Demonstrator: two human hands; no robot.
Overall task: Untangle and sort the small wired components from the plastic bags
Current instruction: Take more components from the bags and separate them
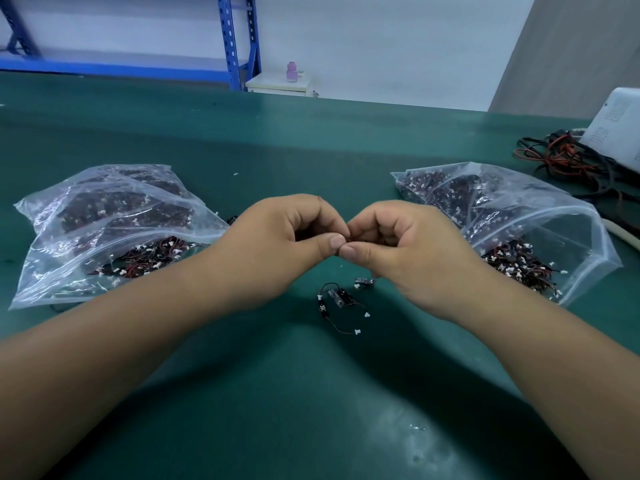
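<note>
My left hand [277,251] and my right hand [412,258] meet fingertip to fingertip above the green table, both pinched on a small wired component [351,239] that is mostly hidden by the fingers. Below them lie a few loose wired components [341,301], black bodies with thin wires and white plugs. A clear plastic bag [104,230] of red-black wired components lies at the left. A second clear bag [512,223] with the same parts lies at the right, its mouth open toward me.
The green table [311,143] stretches far back. A tangle of black and red cables [568,161] and a white device [616,129] sit at the right edge. Beyond the table stand a blue shelf frame [239,39] and a white cabinet [280,83].
</note>
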